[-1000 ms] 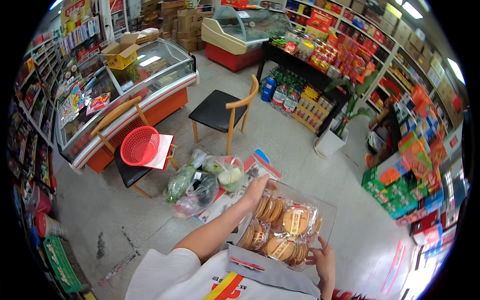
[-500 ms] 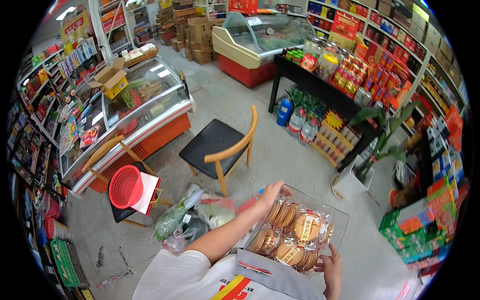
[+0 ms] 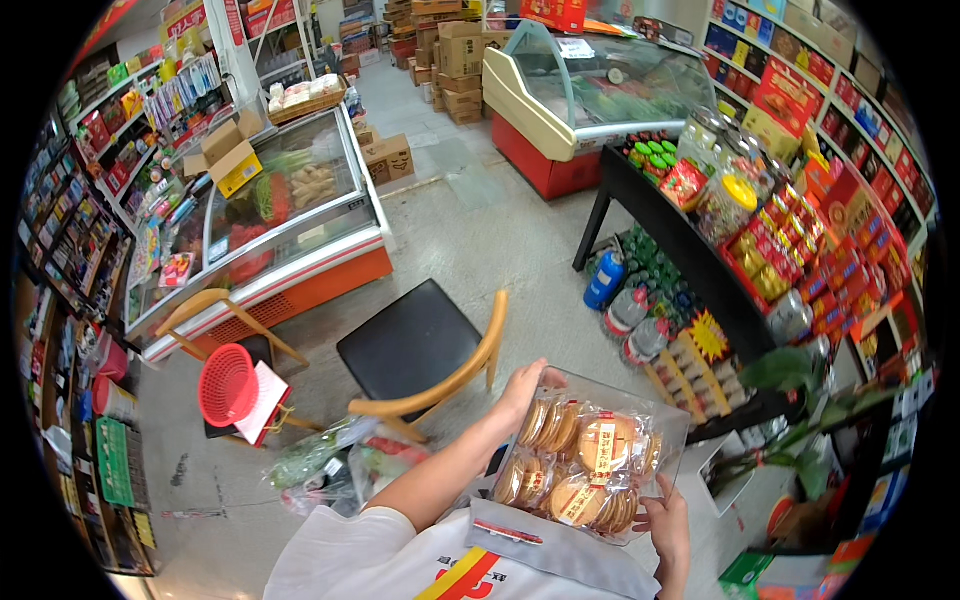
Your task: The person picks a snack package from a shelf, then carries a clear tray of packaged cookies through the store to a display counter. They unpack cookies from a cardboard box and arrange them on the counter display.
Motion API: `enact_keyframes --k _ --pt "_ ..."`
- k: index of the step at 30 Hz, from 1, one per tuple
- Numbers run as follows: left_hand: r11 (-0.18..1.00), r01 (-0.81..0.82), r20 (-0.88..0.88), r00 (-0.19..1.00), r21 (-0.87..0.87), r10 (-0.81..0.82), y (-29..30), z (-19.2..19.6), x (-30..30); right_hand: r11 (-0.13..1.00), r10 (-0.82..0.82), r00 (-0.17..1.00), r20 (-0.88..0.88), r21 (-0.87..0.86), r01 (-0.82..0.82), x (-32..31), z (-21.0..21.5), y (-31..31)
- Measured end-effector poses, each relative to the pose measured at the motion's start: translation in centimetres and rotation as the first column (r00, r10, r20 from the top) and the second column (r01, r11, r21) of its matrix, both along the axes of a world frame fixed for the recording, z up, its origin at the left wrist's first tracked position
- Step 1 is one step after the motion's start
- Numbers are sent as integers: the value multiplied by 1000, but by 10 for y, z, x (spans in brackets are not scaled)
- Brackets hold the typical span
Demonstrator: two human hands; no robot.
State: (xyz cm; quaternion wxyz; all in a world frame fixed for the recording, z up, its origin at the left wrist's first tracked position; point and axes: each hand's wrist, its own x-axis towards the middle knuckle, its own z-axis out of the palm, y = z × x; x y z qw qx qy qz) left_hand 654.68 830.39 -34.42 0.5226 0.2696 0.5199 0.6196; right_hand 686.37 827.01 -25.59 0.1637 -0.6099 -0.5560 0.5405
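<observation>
**Clear bag of round biscuits held over a shop floor**

Head view: both hands grip a clear bag of biscuits (image 3: 585,465) in front of the chest. The left hand (image 3: 525,390) clamps its upper left edge and the right hand (image 3: 668,520) closes on its lower right corner. Inside the bag lie stacks of round golden biscuits, some in labelled wrappers. A wide strip of bare grey floor (image 3: 470,220) runs ahead between the glass-topped freezer (image 3: 280,215) on the left and the black bench (image 3: 680,240) of jars and packets on the right. Just beyond the bag stands a wooden chair with a black seat (image 3: 415,345). A second chair carries a red basket (image 3: 228,385). Plastic bags of greens (image 3: 330,465) lie on the floor beside the left forearm
</observation>
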Motion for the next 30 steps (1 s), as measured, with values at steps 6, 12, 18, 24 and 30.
enact_keyframes --k 6,12,18,24,30 --pt "998 -44 185 982 43 35 178 15 -49 996 54 998 -21 78 -53 -43 5 183" --pt "992 -120 59 991 47 117 281 10 -138 990 142 986 -83 21 -141 -130 3 326" --pt "940 -341 83 937 2 340 351 -5 -230 923 382 923 -54 59 -379 -232 -14 476" --pt "783 -618 78 779 -69 622 397 -4 -318 816 571 818 -65 -63 -575 -379 20 597" --pt "588 -780 179 561 -214 808 379 -6 -386 550 835 551 12 -67 -832 -513 -1 664"
